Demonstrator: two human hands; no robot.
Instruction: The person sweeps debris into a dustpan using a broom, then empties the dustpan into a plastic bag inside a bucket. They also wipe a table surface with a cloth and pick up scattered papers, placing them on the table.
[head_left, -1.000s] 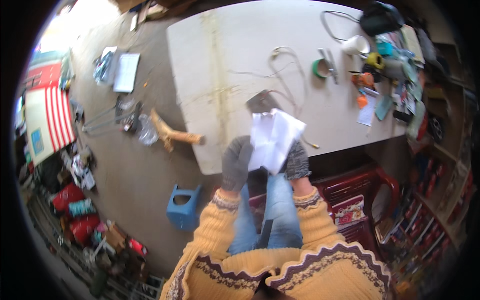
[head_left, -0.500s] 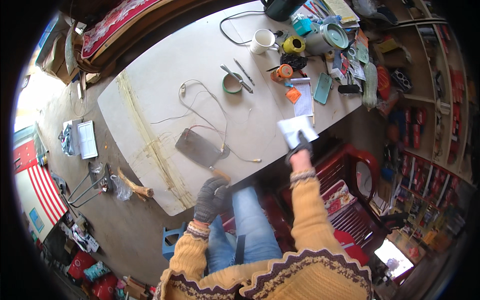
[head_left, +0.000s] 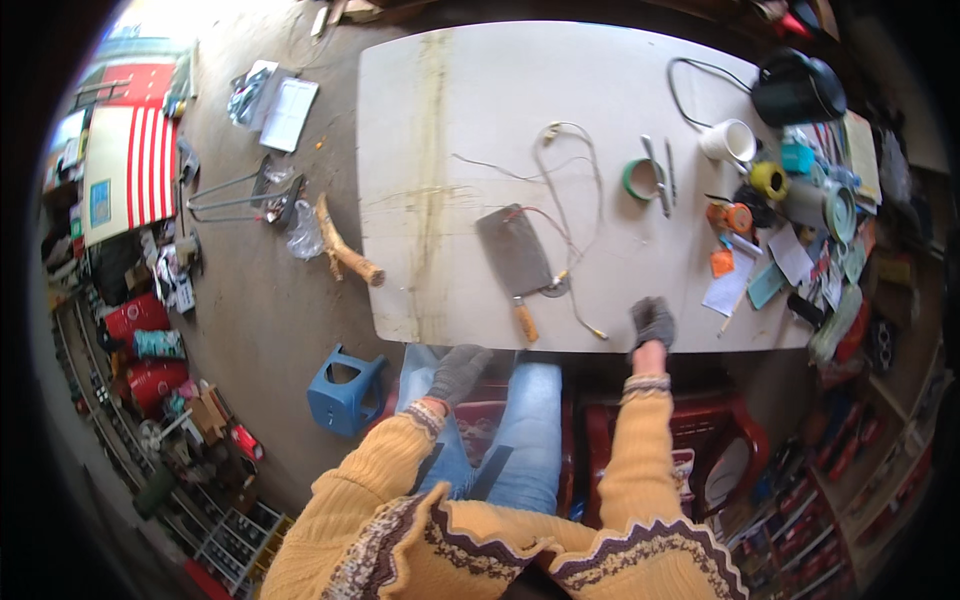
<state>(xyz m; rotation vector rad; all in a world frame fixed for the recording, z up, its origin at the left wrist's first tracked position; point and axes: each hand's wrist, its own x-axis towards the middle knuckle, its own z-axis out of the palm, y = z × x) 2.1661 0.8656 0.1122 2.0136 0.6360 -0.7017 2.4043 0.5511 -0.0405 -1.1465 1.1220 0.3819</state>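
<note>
My left hand (head_left: 461, 373), in a grey knitted glove, hovers over my lap just below the table edge. Its fingers are stretched out and hold nothing. My right hand (head_left: 653, 324), in the same kind of glove, is at the near table edge with its fingers curled in and nothing visible in them. Between the hands, a cleaver (head_left: 512, 250) with a wooden handle lies flat on the table, handle toward me. A thin pale cable (head_left: 595, 180) loops around and beside its blade. A white paper (head_left: 790, 254) lies at the right, partly over a teal phone (head_left: 766, 285).
On the table (head_left: 480, 90) are a green tape roll (head_left: 641, 180), pens (head_left: 671, 170), a white mug (head_left: 727, 142), a black kettle (head_left: 798, 88) and crowded jars. A blue stool (head_left: 345, 388) and a piece of wood (head_left: 342, 245) are on the floor at left; a red chair (head_left: 720, 425) is at right.
The white paper has left my right hand and lies by the phone. My right hand has drawn back to the table edge; my left has moved away from the cleaver handle. The view has turned.
</note>
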